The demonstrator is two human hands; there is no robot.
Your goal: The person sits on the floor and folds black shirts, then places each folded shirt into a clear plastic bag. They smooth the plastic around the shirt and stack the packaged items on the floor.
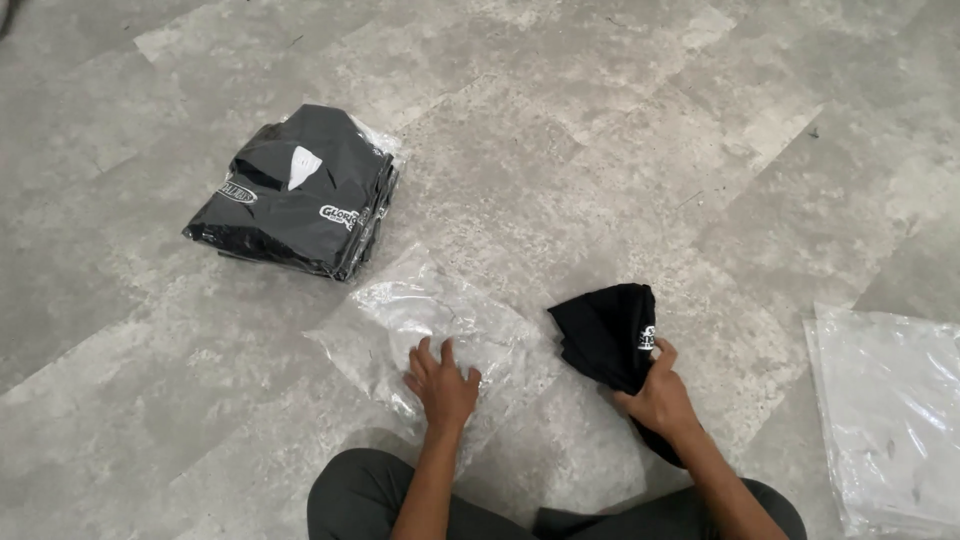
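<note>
1. Hands first: left hand [441,385] lies flat, fingers spread, pressing the clear crinkled plastic bag [420,320] to the grey floor [600,130].
2. Right hand [660,393] pinches a folded black cloth garment [608,335] (just right of the bag).
3. Farther off, up-left, a stack of bagged black garments [295,195].

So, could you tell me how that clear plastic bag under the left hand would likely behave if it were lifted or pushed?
The clear plastic bag looks thin and wrinkled, so it would probably flop and crumple when lifted. It seems empty and flat, so likely very light. Its glossy film on the smooth floor may slide easily; the left hand pressing flat on it probably keeps it in place.
</note>
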